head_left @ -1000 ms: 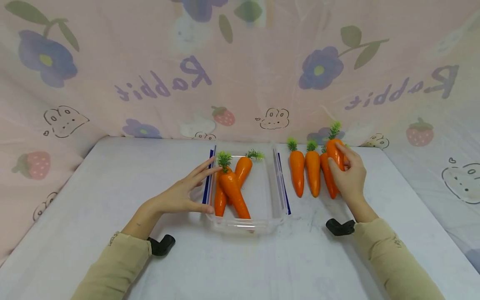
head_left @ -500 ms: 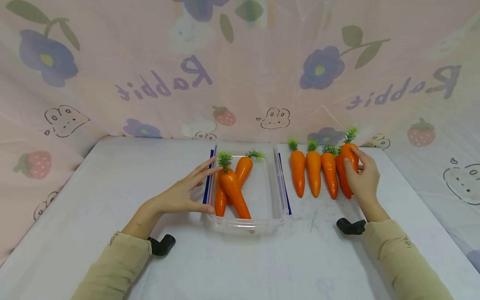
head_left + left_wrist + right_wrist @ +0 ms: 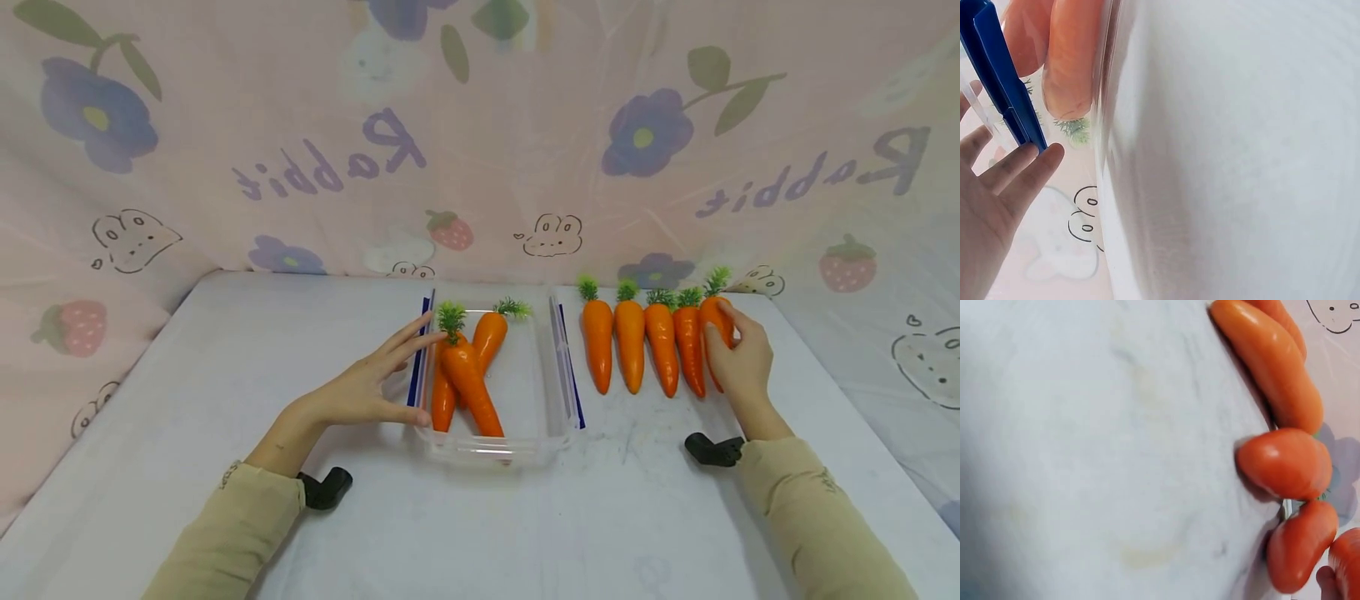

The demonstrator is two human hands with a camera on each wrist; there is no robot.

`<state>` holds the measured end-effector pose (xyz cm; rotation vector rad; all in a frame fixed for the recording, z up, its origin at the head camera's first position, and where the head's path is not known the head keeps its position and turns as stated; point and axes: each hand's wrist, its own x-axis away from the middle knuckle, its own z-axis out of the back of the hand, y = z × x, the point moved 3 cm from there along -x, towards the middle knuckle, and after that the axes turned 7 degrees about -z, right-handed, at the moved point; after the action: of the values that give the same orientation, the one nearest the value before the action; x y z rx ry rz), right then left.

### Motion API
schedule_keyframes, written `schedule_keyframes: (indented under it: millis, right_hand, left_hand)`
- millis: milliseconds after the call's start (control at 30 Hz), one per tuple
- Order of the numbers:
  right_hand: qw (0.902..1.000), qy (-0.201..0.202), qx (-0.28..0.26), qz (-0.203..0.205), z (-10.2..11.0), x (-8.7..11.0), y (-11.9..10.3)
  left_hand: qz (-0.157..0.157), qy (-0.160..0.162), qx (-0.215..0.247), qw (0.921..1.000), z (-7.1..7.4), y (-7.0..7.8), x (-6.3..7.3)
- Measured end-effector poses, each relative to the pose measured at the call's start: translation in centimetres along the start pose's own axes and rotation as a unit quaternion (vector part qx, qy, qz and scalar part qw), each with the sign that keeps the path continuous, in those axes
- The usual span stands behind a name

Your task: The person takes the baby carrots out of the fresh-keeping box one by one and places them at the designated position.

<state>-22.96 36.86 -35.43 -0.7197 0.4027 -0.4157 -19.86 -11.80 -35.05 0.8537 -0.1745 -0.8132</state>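
A clear plastic box [image 3: 525, 450] with blue side clips [image 3: 1004, 75] stands on the table, holding three toy carrots [image 3: 471, 379] with green tops. My left hand [image 3: 367, 387] rests its spread, fairly straight fingers along the box's left side; in the left wrist view the fingertips touch the blue clip. Right of the box, several carrots [image 3: 631, 346] lie side by side in a row, tops away from me. My right hand [image 3: 742, 358] pinches the rightmost carrot [image 3: 716, 321] at the row's end, thumb on its left side. That carrot's lower part is partly hidden by the hand.
A white table [image 3: 480, 533] lies under everything, its back edge meeting a printed rabbit-pattern cloth [image 3: 480, 150]. A black wrist mount [image 3: 326, 488] sticks out at the left sleeve, another black mount [image 3: 712, 450] at the right.
My right hand has moved right and lowered its carrot to the right end of the row, uncovering the carrots beside it. My left hand and the box have stayed put.
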Motion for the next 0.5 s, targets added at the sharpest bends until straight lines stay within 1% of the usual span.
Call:
schedule_keyframes:
  millis: [133, 300, 433, 500]
  right_hand:
    - [0.9989, -0.037, 0.02, -0.022, 0.0, -0.4, 0.5]
    - [0.9933, -0.086, 0.053, -0.057, -0.2, -0.8, 1.3]
    - [0.9881, -0.116, 0.072, -0.071, -0.2, -0.9, 1.6]
    - [0.9863, -0.126, 0.078, -0.072, -0.3, -1.0, 1.7]
  left_hand:
    - [0.002, 0.0, 0.002, 1.0, 0.0, 0.0, 0.0]
    - [0.003, -0.001, 0.004, 1.0, 0.0, 0.0, 0.0]
    - [0.002, -0.002, 0.006, 1.0, 0.0, 0.0, 0.0]
    - [0.003, -0.002, 0.006, 1.0, 0.0, 0.0, 0.0]
